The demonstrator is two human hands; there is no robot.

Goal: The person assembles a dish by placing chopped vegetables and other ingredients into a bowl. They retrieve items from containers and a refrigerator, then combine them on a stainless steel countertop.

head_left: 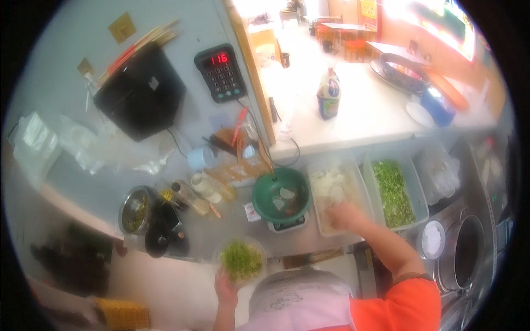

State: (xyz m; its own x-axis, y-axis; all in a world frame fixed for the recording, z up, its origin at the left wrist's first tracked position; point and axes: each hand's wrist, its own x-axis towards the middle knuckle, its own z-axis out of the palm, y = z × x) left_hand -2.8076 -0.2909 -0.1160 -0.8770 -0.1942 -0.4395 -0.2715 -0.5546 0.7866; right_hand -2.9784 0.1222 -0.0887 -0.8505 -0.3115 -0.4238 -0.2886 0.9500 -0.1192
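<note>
My left hand (225, 288) is wrapped round the side of a clear bowl (261, 248) near the counter's front edge. Chopped greens (241, 259) fill this bowl. My right hand (343, 215) reaches down into a white tub (361, 190) of pale, whitish pieces (331, 185). Its fingers look drawn together, though blur hides what is between them. Just left of that tub, a green basin (281, 196) with a few pale pieces inside rests on a kitchen scale (288, 223). To the tub's right is another tub (417, 190) holding chopped green vegetables (393, 193).
At left on the counter stand a metal bowl (134, 212), a black container (157, 238) and several bottles (205, 186). A metal pot (461, 254) and white bowl (433, 240) lie right. Behind, a raised ledge (301, 132) carries a large bottle (329, 96). A keypad (220, 74) hangs on the wall.
</note>
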